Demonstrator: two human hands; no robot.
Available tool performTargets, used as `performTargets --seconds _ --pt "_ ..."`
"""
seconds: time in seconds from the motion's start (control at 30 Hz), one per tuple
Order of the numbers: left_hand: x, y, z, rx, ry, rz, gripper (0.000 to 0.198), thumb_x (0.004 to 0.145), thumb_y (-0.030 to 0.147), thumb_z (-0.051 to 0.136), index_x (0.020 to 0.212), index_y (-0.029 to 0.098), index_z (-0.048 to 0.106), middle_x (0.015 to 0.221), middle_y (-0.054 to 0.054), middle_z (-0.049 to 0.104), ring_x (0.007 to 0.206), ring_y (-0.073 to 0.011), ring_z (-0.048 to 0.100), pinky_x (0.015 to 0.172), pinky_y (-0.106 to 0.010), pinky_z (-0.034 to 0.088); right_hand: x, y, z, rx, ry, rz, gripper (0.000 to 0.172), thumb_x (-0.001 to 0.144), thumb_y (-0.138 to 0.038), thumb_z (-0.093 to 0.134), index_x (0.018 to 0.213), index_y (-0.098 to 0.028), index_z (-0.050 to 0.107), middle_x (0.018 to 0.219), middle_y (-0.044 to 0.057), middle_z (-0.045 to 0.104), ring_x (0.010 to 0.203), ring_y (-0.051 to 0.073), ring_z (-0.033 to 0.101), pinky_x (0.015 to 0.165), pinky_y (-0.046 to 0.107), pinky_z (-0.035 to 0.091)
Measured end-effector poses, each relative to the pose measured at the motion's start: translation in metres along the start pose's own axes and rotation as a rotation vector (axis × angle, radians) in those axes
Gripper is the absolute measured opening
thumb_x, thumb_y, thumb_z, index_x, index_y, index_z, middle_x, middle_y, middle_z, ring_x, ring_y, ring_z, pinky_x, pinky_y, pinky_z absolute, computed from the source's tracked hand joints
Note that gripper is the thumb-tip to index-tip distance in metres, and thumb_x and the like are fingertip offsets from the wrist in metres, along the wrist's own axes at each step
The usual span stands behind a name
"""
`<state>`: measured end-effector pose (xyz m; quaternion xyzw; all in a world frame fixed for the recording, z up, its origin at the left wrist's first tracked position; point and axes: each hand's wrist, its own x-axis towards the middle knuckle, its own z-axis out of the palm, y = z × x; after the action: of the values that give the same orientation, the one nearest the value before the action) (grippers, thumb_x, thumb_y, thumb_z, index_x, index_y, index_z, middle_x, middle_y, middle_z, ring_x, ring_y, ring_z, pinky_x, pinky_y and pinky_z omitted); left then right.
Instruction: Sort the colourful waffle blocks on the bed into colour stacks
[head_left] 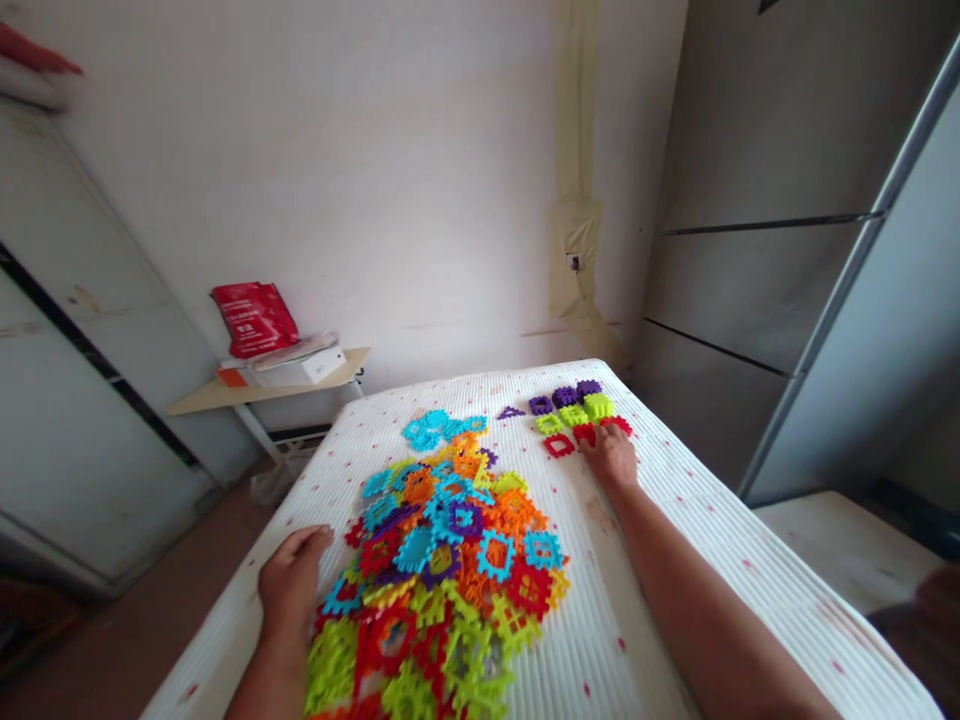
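Observation:
My right hand (611, 458) reaches out to the far right of the table. Its fingers are bent down onto the red interlocking tiles (586, 432), gripping at the row, though the fingers partly cover what they hold. A single red tile (558, 445) lies just left of that hand. Beyond it sit small groups of lime green tiles (598, 405) and purple tiles (565, 396). My left hand (294, 570) rests at the left edge of a large mixed heap of plastic tiles (450, 550), its fingers loosely curled together, with nothing visible in them.
Light blue tiles (435, 428) form a cluster behind the heap, and a purple triangle piece (511, 412) lies apart. A white ribbed cloth (600, 620) covers the table. A refrigerator (750, 270) stands at right; a small side table (202, 398) holds a red package (253, 318).

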<state>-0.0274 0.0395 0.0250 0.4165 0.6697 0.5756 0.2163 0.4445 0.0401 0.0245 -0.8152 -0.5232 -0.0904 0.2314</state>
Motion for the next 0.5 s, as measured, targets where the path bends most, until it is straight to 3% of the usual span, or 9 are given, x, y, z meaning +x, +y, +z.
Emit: performTargets --seconds 0.13,0.23,0.33,0.5 --pt "-0.003 0.005 -0.002 0.017 -0.035 0.042 0.033 0.046 0.044 0.064 0.063 0.015 0.064 0.058 -0.003 0.062 0.065 -0.0223 0.058 0.069 -0.037 0.048 -0.001 -0.002 -0.003 0.025 0.092 -0.063 0.03 0.086 -0.035 0.046 0.099 -0.014 0.064 0.097 0.013 0.059 0.092 0.023 0.051 0.076 0.032 0.038" --pt "-0.003 0.004 -0.003 0.021 -0.042 0.033 0.034 0.046 0.045 0.064 0.064 0.016 0.064 0.059 -0.003 0.062 0.065 -0.0224 0.058 0.069 -0.037 0.048 -0.009 -0.015 -0.007 0.102 0.11 -0.226 0.028 0.087 -0.032 0.045 0.1 -0.016 0.064 0.099 0.011 0.061 0.091 0.021 0.053 0.076 0.029 0.037" --pt "-0.003 0.003 -0.002 0.026 -0.043 0.025 0.035 0.046 0.046 0.063 0.064 0.016 0.064 0.06 -0.004 0.063 0.066 -0.0227 0.058 0.071 -0.037 0.048 -0.024 -0.04 -0.01 0.204 -0.06 -0.311 0.025 0.088 -0.03 0.043 0.087 -0.019 0.066 0.092 0.006 0.065 0.081 0.015 0.056 0.068 0.023 0.036" --pt "-0.002 0.001 -0.003 0.036 -0.042 0.016 0.034 0.048 0.045 0.063 0.066 0.015 0.064 0.062 -0.004 0.064 0.069 -0.0228 0.058 0.074 -0.037 0.047 -0.045 -0.078 -0.014 0.201 -0.369 -0.234 0.024 0.084 -0.035 0.049 0.079 -0.02 0.067 0.079 0.004 0.068 0.071 0.014 0.06 0.058 0.022 0.032"
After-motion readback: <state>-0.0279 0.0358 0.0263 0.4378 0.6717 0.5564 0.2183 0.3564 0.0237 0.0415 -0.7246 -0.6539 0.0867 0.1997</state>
